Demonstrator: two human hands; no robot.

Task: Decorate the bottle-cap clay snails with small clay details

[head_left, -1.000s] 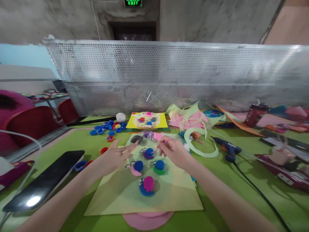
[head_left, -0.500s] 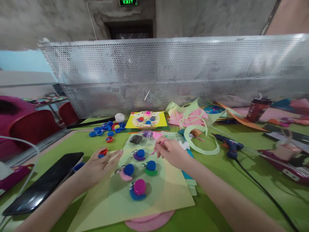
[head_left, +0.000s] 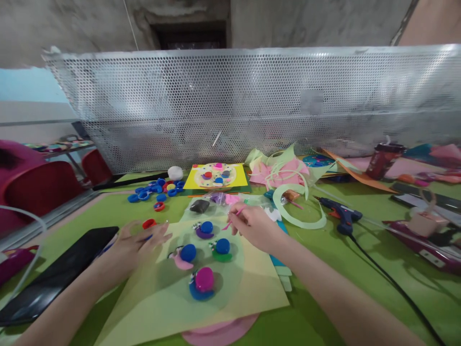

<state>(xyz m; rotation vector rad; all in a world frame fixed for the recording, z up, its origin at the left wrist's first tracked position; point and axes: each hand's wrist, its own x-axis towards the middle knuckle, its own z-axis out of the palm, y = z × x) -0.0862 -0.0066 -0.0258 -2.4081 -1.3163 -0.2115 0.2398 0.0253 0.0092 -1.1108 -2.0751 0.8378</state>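
My left hand [head_left: 139,242] rests at the left edge of the pale yellow sheet [head_left: 248,298], fingers spread, with a red cap [head_left: 149,224] beside its fingers and a bit of blue showing between them. My right hand [head_left: 248,222] pinches a thin pink strip [head_left: 228,225] above the sheet's upper part. Four small snail figures lie between the hands: one purple with a blue cap [head_left: 206,228], one green with a blue cap [head_left: 222,246], one pink with a blue cap [head_left: 188,253], and one blue with a magenta cap [head_left: 204,279].
A black phone [head_left: 65,269] lies left. Blue caps [head_left: 144,194], a yellow card [head_left: 237,178] and paper scraps [head_left: 281,172] sit farther back. A glue gun [head_left: 342,214] with its cable, a cup [head_left: 385,161] and a magenta case [head_left: 425,245] are right.
My left hand has moved slightly left, off most of the sheet. My right hand stays nearly in place with the pink strip. The whole view has shifted a little.
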